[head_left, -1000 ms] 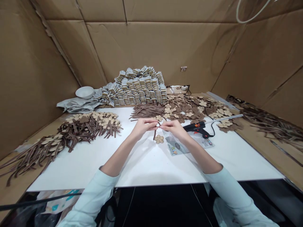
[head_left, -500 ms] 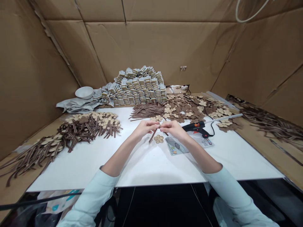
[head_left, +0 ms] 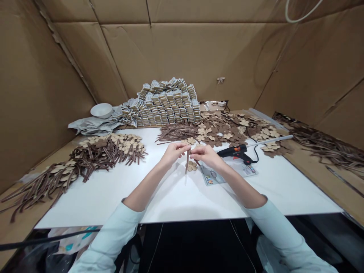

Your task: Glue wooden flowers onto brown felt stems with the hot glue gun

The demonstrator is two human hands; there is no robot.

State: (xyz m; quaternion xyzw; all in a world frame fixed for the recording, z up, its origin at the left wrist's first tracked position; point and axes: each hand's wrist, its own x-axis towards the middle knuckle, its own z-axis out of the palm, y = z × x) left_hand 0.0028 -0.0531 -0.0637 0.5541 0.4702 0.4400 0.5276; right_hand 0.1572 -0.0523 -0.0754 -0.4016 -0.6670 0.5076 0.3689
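From the head camera, the left hand (head_left: 173, 153) and the right hand (head_left: 206, 153) meet above a white table (head_left: 182, 201), their fingertips closed in a pinch on a brown striped ribbon strip (head_left: 187, 161). The strip sits between the hands, just above the tabletop, with one length hanging almost straight down and a shorter end slanting off toward the right hand; the fingers hide its upper part, so whether it is folded there cannot be told. Holding it at the fingertips looks like the sound way to work: the wrists stay free, the short grip keeps the narrow strip from twisting, and the hanging length stays clear of the table. A tan flower-shaped cutout (head_left: 192, 165) lies just beneath the hands, partly behind the strip. To the right are a plastic packet (head_left: 212, 176) and a black hot glue gun (head_left: 237, 152) with an orange trigger, its nozzle pointing toward the hands. Beyond the hands lies a bundle of brown strips (head_left: 176, 132), with a heap of flower cutouts (head_left: 227, 131) on its right and a mix of strips and cutouts (head_left: 99, 159) on the left. Silver-wrapped stacked packs (head_left: 167, 106) and a white bowl (head_left: 101, 110) stand farther back against cardboard walls (head_left: 184, 57).
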